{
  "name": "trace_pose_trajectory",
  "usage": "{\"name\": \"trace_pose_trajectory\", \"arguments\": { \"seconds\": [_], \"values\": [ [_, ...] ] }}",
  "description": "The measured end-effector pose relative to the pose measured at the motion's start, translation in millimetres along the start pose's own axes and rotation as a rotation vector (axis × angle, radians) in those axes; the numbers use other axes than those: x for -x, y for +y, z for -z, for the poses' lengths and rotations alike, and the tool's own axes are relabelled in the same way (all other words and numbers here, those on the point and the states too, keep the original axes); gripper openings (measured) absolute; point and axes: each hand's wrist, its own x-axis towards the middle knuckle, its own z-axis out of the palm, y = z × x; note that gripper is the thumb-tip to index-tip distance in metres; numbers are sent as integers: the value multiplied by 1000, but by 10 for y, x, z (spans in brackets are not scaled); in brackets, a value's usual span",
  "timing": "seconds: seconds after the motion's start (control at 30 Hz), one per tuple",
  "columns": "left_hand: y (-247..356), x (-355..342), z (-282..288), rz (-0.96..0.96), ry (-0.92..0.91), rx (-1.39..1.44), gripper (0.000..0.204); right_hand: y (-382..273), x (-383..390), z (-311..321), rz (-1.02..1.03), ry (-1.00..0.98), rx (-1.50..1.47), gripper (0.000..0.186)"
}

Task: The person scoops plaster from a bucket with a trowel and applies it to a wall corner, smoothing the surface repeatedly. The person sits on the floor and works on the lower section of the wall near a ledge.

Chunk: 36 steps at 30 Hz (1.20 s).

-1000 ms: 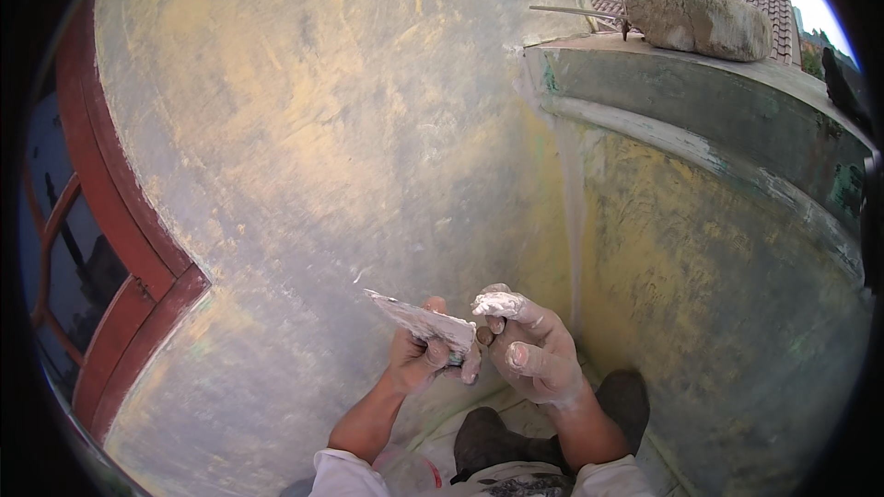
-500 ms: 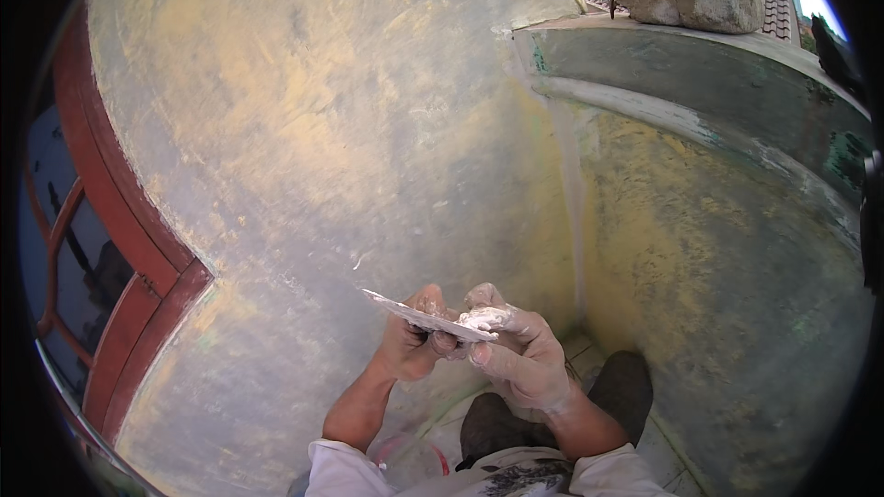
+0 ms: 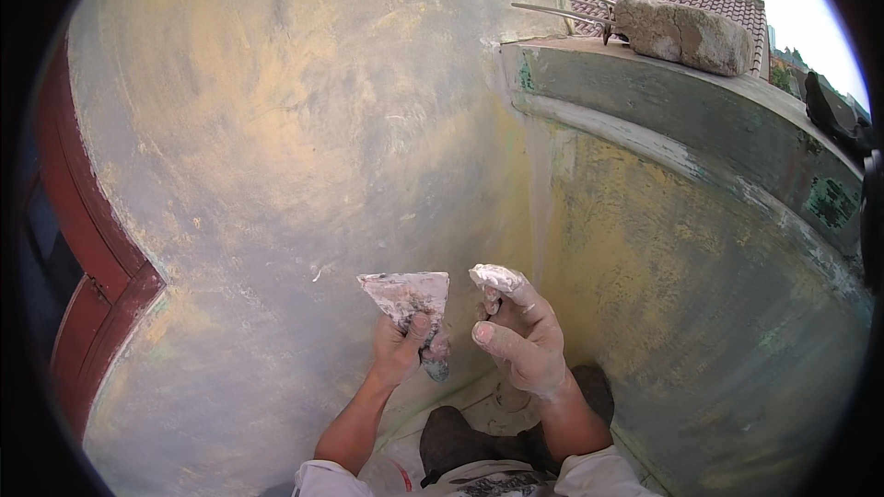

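Observation:
A putty knife (image 3: 405, 293) with a wide flat blade, smeared with white paste, is gripped by my left hand (image 3: 398, 354). Its blade points up, and the dark handle end sticks out below my fingers. Just to the right, apart from the blade, my right hand (image 3: 532, 350) is raised with the thumb away from the bent fingers. A dab of white putty (image 3: 494, 276) sits on its fingertips, and pale dust coats the skin. Both hands are in front of a patchy grey-and-yellow wall (image 3: 276, 175).
At left is a red window frame (image 3: 92, 248). A second wall (image 3: 681, 313) meets the first in a corner at right, topped by a ledge (image 3: 645, 83) bearing a rough block (image 3: 683, 35) and metal rods (image 3: 562, 2). My dark-clad knees (image 3: 451, 437) are below my hands.
My hands have moved apart. The putty knife has turned from nearly edge-on to blade up, showing its flat face. White putty stays on my right fingertips. The view has shifted slightly right.

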Motion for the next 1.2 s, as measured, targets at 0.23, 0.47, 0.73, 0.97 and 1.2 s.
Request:
{"name": "trace_pose_trajectory", "arguments": {
  "seconds": [0.23,0.47,0.73,0.97,1.2],
  "values": [
    [-71,-58,-62,250,-163,547,42,-83,-473,392,27,-137,317,65],
    [153,-221,-367,111,-261,519,44,226,-548,686,-14,-315,733,103],
    [377,-96,-488,150,-241,469,44,276,-353,639,-168,-252,751,88],
    [464,-62,-625,161,-271,476,44,129,-30,600,-314,-173,772,76],
    [392,-45,-634,223,-312,576,39,53,4,554,-301,-109,803,64]
  ]
}}
